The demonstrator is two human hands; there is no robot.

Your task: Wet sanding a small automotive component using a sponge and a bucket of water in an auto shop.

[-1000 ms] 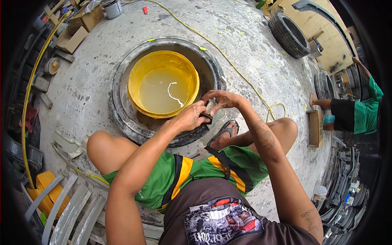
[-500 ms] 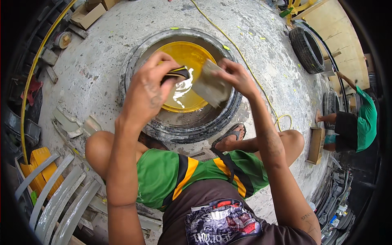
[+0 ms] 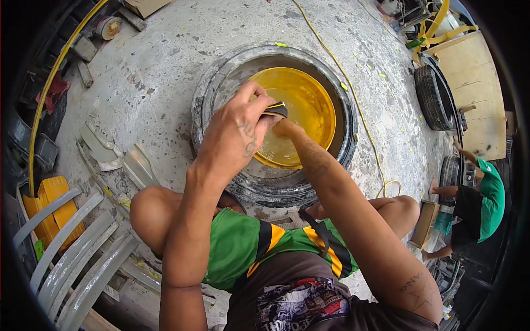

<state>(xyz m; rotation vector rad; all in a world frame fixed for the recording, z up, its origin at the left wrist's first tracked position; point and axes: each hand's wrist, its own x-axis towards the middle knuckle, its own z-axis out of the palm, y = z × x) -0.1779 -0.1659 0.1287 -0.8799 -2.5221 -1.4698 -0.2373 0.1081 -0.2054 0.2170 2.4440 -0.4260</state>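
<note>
My left hand [image 3: 234, 127] is raised over the yellow bucket [image 3: 326, 113], fingers closed on a flat black pad [image 3: 274, 108] with a yellow edge. My right hand [image 3: 286, 128] reaches down into the bucket just behind the left; its fingers are hidden, as is anything in them. Cloudy water [image 3: 281, 151] lies in the bucket, which sits within a grimy black tire [image 3: 348, 138] on the floor between my bent legs.
Curved grey panels [image 3: 91, 248] and an orange piece [image 3: 52, 198] lie left. A yellow hose [image 3: 364, 127] crosses the speckled floor. At right are a plywood board [image 3: 469, 94], tires [image 3: 433, 99], a cardboard box [image 3: 425, 223] and another person in green [image 3: 488, 204].
My right hand, earlier holding a grey sheet, has moved down into the bucket; the sheet is no longer visible. My left hand has shifted rightward with the pad. The other person has moved lower in view.
</note>
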